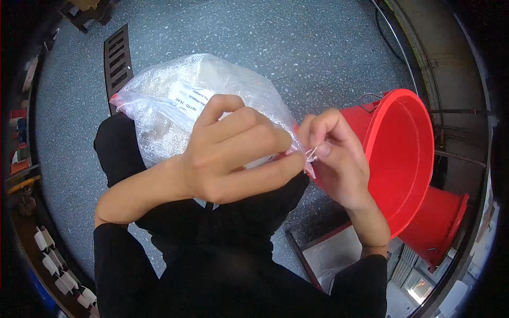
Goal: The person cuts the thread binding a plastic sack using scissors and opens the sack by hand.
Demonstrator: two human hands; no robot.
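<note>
Across my lap lies a bulky translucent woven plastic sack point(159, 132) with a printed white label point(185, 100). Its far-left corner is gathered to a reddish tip. My left hand point(238, 151) reaches over the sack with curled fingers, closed at the gathered right-hand corner; its fingertips are partly hidden. Beside it, my right hand point(339, 156) pinches a thin pale string point(312, 152) between thumb and forefinger. The string comes off that corner, where a pinkish flap of the sack hangs down.
A large red bucket point(371, 124) with a wire handle lies tilted just right of my right hand. Another red bucket point(437, 222) is behind it. A dark slotted drain grate point(117, 58) is set in the speckled floor point(318, 47). Shelves with small items line the left edge.
</note>
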